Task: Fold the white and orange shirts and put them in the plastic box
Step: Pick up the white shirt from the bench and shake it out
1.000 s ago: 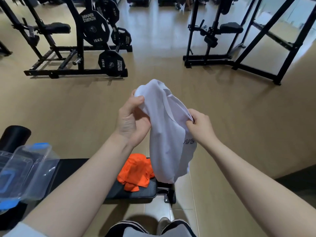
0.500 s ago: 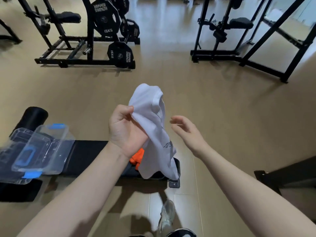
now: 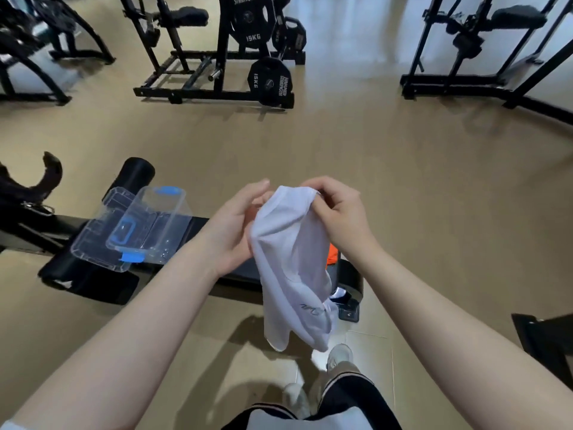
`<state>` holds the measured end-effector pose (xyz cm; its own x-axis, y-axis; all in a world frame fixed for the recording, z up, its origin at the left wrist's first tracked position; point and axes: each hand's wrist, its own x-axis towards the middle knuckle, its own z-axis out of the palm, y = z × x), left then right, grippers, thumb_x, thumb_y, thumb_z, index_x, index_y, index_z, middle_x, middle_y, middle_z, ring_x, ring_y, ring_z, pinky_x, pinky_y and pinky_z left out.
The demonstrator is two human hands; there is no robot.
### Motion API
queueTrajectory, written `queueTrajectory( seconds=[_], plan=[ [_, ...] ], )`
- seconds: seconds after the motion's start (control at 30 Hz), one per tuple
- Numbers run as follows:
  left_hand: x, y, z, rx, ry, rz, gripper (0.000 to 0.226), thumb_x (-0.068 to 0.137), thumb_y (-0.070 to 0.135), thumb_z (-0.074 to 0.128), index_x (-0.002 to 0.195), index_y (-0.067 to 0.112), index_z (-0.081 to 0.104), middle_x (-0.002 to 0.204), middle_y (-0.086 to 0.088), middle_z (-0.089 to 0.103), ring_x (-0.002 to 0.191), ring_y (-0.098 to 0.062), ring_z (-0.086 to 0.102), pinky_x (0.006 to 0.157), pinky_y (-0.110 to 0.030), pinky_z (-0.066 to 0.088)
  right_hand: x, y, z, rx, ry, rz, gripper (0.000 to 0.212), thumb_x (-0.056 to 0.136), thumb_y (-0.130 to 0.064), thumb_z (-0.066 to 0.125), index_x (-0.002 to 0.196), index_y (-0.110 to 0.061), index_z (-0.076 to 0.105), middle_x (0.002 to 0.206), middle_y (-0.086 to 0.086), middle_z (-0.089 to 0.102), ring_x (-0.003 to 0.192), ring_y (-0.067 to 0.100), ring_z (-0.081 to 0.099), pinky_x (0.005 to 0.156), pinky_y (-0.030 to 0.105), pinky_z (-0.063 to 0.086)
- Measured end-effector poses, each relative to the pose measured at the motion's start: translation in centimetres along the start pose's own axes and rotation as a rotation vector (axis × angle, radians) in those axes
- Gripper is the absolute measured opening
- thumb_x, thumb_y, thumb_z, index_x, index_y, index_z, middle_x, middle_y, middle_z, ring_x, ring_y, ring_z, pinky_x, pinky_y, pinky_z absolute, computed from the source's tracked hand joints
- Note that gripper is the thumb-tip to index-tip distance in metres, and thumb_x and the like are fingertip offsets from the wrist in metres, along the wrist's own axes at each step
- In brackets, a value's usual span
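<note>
A white shirt (image 3: 291, 262) hangs bunched in the air over the right end of a black gym bench (image 3: 198, 225). My right hand (image 3: 336, 212) pinches its top edge with curled fingers. My left hand (image 3: 235, 225) is against the shirt's left side, fingers mostly straight; how it holds the cloth is hidden. Only a sliver of the orange shirt (image 3: 332, 256) shows behind the white one, on the bench. The clear plastic box (image 3: 152, 225) with blue clips stands on the bench to the left, its lid (image 3: 93, 240) beside it.
Black weight racks with plates (image 3: 269, 82) stand across the tan floor at the back. Another frame (image 3: 483, 57) is at the back right. My shoes (image 3: 339, 356) are on the floor just below the shirt. A dark machine part (image 3: 545, 339) sits at the right edge.
My right hand, free half a second ago, now pinches the shirt's top edge. The view has tilted down and right, so bench and box sit more centrally.
</note>
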<state>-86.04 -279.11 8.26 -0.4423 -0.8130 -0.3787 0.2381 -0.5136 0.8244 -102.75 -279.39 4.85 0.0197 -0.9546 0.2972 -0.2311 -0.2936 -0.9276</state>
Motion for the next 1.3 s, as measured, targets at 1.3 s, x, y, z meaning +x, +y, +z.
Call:
queueTrajectory(
  seconds=[1.3],
  plan=[
    [1.2,-3.0,1.4,-0.411,0.418,0.268,0.02,0.095,0.027,0.05,0.08,0.014,0.056,0.057,0.005,0.062,0.056,-0.006,0.063,0.067,-0.024,0.051,-1.7,6.5,-8.0,0.502,0.314,0.748,0.033,0.067,0.002,0.044,0.096,-0.012,0.051,0.071,0.007,0.048,0.06,0.019,0.045,0.055,0.027,0.036]
  ],
)
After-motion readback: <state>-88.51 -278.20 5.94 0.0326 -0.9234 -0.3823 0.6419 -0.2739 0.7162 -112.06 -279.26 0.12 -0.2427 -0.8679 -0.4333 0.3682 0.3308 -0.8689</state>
